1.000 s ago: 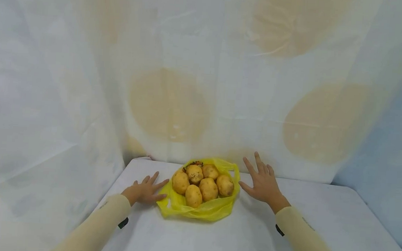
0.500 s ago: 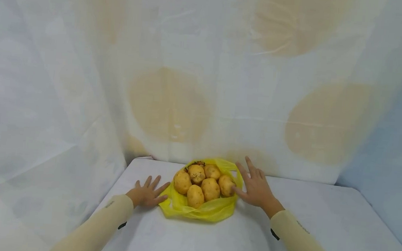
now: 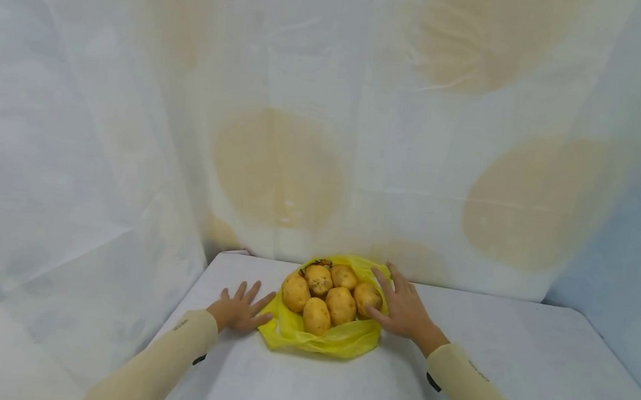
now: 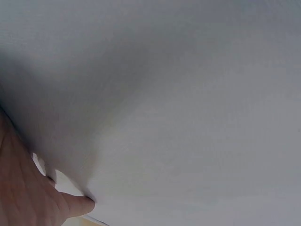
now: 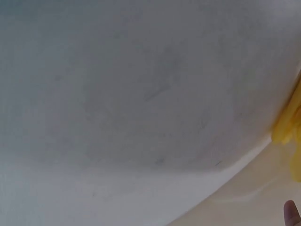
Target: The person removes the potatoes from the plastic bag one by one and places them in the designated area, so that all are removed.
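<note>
Several potatoes (image 3: 340, 306) lie together in an opened yellow plastic bag (image 3: 339, 343) at the back middle of the table. My left hand (image 3: 240, 311) is spread at the bag's left edge, its thumb and index fingertips against or just over the plastic. On the other side, my right hand (image 3: 405, 309) reaches over the bag's right edge with spread fingers. Its thumb tip is at the rightmost potato (image 3: 367, 298); whether it touches I cannot tell. Only part of the left hand (image 4: 35, 193) shows in the left wrist view. A yellow bag edge (image 5: 287, 120) appears in the right wrist view.
The white-covered table (image 3: 488, 345) extends in front and to both sides of the bag. A pale sheet with large tan dots (image 3: 278, 167) hangs right behind it. More white sheeting (image 3: 77, 209) closes off the left side, and a bluish sheet (image 3: 625, 255) the right.
My right hand has moved left and down, from beside the bag to over its right edge at the potatoes. The left hand stays by the bag's left edge. The head view has shifted slightly.
</note>
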Demonstrator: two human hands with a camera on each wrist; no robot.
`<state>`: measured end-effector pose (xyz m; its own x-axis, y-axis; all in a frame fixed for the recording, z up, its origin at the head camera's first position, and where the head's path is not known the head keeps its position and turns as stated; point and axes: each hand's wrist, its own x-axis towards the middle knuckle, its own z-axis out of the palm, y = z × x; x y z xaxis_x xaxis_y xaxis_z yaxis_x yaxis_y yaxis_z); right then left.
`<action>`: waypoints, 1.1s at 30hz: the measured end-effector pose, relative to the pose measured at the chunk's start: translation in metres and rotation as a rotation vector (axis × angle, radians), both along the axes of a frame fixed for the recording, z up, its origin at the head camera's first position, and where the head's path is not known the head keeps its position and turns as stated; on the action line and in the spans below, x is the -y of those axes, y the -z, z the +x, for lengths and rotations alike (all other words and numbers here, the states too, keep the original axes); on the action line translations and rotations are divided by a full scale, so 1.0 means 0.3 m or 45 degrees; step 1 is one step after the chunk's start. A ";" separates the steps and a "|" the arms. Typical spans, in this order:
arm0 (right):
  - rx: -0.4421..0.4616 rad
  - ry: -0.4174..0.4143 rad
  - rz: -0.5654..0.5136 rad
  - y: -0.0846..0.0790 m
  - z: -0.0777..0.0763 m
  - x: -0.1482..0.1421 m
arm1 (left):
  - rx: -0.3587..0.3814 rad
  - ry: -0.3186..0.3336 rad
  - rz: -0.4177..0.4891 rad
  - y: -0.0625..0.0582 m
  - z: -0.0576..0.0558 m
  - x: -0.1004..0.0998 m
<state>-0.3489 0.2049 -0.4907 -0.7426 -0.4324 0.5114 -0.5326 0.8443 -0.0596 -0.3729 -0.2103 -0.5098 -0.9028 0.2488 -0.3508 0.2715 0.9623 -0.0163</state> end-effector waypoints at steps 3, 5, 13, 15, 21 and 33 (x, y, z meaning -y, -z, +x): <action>-0.001 -0.003 -0.007 0.007 0.002 0.003 | 0.002 0.006 -0.015 0.007 -0.001 0.000; 0.008 -0.001 -0.014 0.011 0.005 0.004 | -0.005 0.012 -0.019 0.015 -0.005 0.003; 0.150 0.020 -0.073 0.022 0.014 0.018 | -0.014 0.014 -0.021 0.034 -0.017 0.009; 0.179 0.029 -0.073 0.024 0.015 0.022 | -0.012 0.009 -0.021 0.029 -0.011 0.004; 0.254 0.043 -0.076 0.008 0.013 0.031 | -0.002 0.031 -0.014 -0.006 0.009 -0.007; 0.743 0.067 -0.141 -0.026 -0.014 0.056 | -0.012 0.014 0.011 0.023 -0.012 0.008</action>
<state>-0.3533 0.1882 -0.4828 -0.9335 -0.3546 0.0525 -0.3429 0.8408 -0.4188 -0.3763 -0.2128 -0.5168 -0.9034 0.2616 -0.3397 0.2818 0.9594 -0.0104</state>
